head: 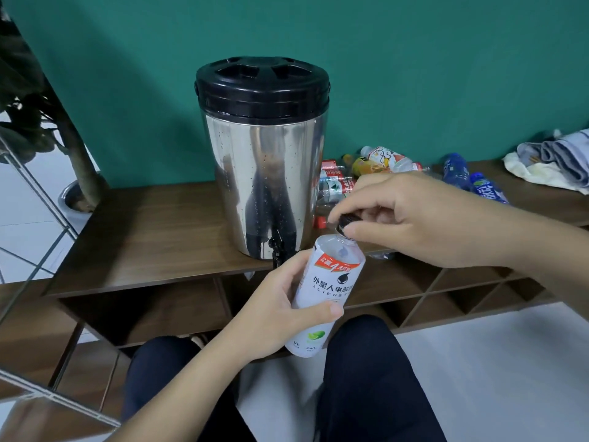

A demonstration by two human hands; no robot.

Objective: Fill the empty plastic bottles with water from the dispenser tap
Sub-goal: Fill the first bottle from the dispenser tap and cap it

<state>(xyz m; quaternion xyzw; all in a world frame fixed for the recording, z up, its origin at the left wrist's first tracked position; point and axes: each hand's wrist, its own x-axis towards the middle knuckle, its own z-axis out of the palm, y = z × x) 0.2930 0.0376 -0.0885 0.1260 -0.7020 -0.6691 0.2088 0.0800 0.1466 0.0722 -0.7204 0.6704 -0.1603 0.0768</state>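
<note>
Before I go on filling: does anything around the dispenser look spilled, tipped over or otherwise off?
No spill shows. The spare bottles lie tumbled on their sides in a heap on the shelf right of the dispenser. Droplets speckle the dispenser's steel wall. A crumpled cloth sits at the far right.

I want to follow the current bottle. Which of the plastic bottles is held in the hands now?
The white-labelled bottle: left hand grips its body, right hand pinches its black cap. The other bottles lie on the shelf.
</note>
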